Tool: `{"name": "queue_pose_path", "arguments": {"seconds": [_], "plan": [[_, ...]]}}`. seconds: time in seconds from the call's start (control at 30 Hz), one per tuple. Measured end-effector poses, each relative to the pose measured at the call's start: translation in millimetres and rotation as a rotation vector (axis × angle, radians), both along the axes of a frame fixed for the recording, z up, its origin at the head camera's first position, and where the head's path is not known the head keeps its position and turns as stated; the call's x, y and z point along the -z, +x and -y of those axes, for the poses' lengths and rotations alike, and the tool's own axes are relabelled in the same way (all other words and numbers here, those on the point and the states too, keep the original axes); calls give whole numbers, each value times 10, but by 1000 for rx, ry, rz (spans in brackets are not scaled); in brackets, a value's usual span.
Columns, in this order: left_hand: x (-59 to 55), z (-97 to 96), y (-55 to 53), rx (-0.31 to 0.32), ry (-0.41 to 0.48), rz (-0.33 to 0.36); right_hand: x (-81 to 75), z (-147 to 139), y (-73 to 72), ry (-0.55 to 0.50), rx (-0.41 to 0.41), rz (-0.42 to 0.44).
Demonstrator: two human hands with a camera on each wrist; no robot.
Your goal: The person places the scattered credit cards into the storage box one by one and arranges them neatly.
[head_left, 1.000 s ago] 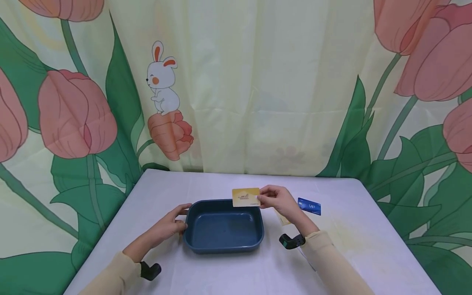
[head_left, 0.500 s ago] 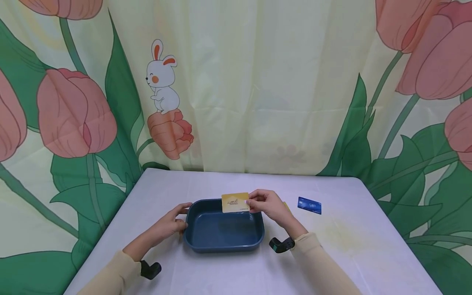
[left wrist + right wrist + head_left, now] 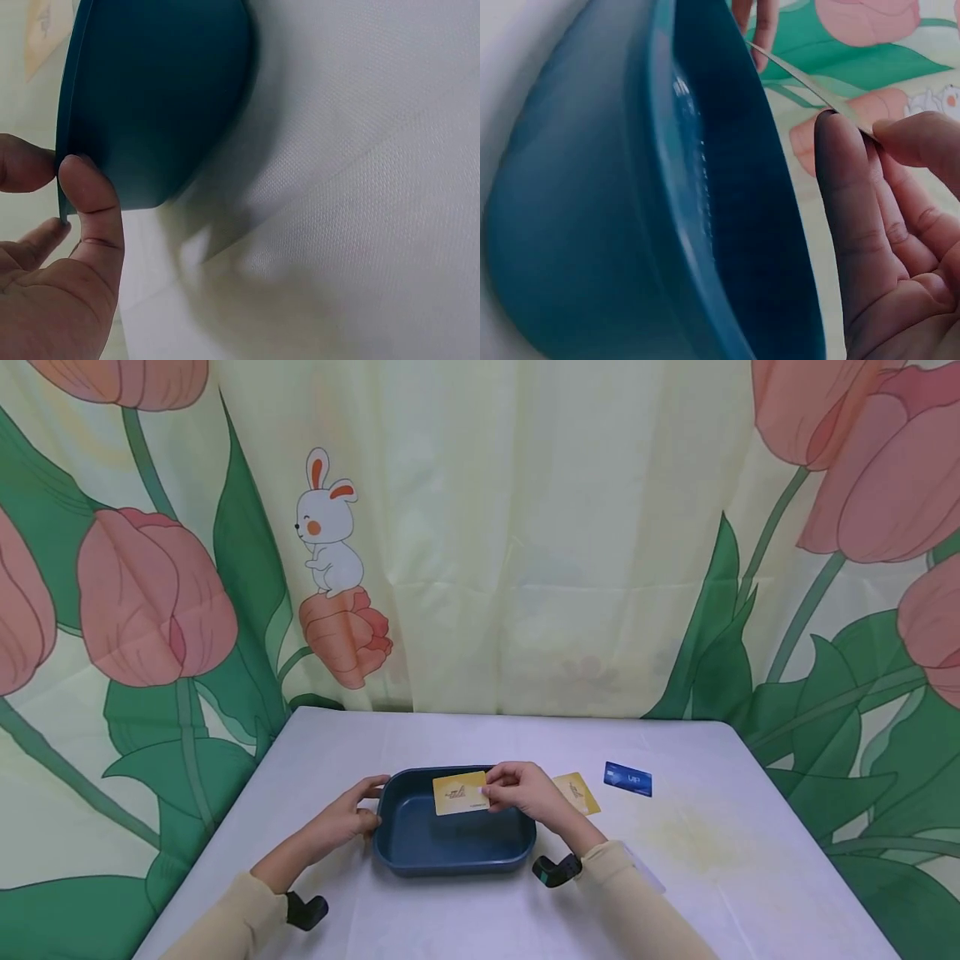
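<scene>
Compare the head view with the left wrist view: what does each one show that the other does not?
Only the head view shows the right hand pinching a yellow card over the blue tray, a second yellow card and a blue card on the table. Only the left wrist view shows the thumb on the tray's outer wall. Both show the left hand holding the tray's rim.

So the tray (image 3: 454, 853) sits on the bench (image 3: 750, 877), right between the two hands. The left hand (image 3: 345, 817) is at the tray's left rim, touching it. The right hand (image 3: 525, 789) is over the tray's right half, with a card (image 3: 460, 792) sticking out to its left, above the inside of the tray. Just right of that hand a second card (image 3: 579, 793) lies flat on the bench, and a third card (image 3: 627, 779) is a bit further right. Behind everything, past the bench's far edge, hangs the curtain (image 3: 480, 527).
</scene>
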State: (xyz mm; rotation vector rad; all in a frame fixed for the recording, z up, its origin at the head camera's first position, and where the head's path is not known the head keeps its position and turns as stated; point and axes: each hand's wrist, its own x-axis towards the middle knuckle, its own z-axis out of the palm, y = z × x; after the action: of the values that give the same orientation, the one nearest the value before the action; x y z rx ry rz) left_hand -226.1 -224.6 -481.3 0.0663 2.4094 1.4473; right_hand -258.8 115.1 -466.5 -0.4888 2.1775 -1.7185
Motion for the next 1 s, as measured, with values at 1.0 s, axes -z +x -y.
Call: {"name": "queue_pose_path", "arguments": {"seconds": [1.0], "plan": [[-6, -18, 9, -21, -12, 5, 196, 526, 224, 102, -50, 4]]}}
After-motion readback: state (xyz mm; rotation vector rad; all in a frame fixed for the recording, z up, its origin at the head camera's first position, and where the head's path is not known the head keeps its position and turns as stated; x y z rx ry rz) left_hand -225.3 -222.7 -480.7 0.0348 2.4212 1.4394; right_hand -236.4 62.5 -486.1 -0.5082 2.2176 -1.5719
